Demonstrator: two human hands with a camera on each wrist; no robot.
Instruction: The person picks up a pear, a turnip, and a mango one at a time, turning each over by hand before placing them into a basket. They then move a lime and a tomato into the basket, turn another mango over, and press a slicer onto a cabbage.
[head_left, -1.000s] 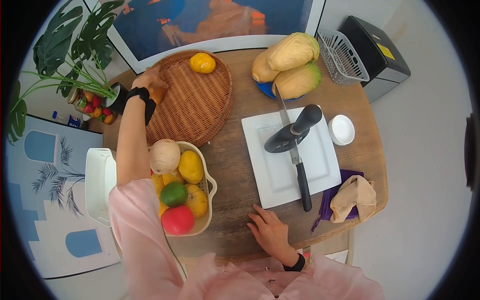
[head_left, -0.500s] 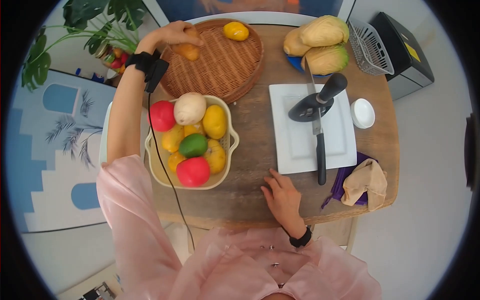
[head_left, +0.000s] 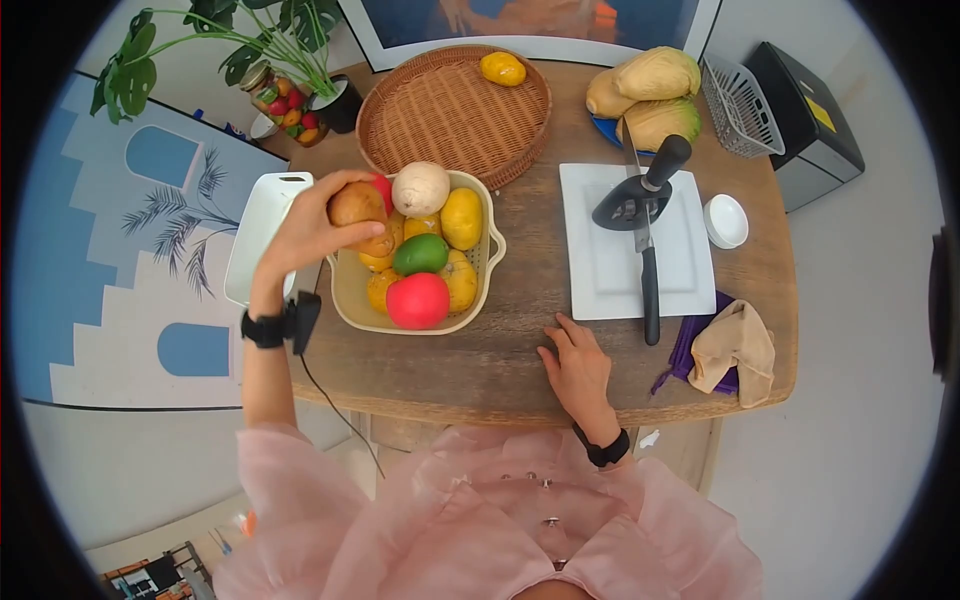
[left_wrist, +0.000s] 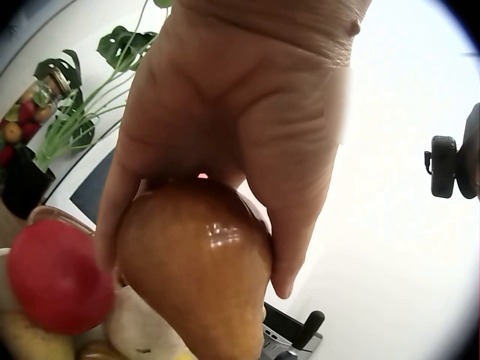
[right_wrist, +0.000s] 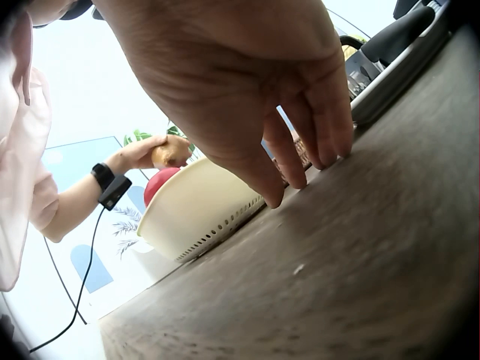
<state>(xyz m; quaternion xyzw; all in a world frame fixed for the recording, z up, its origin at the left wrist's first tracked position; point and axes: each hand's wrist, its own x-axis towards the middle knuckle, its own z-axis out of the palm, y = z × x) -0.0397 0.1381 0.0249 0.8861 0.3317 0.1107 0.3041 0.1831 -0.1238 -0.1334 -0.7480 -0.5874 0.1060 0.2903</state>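
My left hand grips a glossy brown pear between thumb and fingers, over the left side of the cream basket. Inside that basket lie red fruits, a green mango, a pale round root vegetable and several yellow fruits. One red fruit is partly hidden behind the left hand in the head view. My right hand rests with its fingertips on the wooden table, just below the white square plate. It holds nothing.
A woven tray with one yellow fruit sits behind the basket. On the plate stand a black knife holder and a knife. A white bin is left, a small bowl and cloth right.
My left hand has carried the pear from the woven tray's left edge toward me, over the cream basket. The right hand stays on the table; the head view has shifted.
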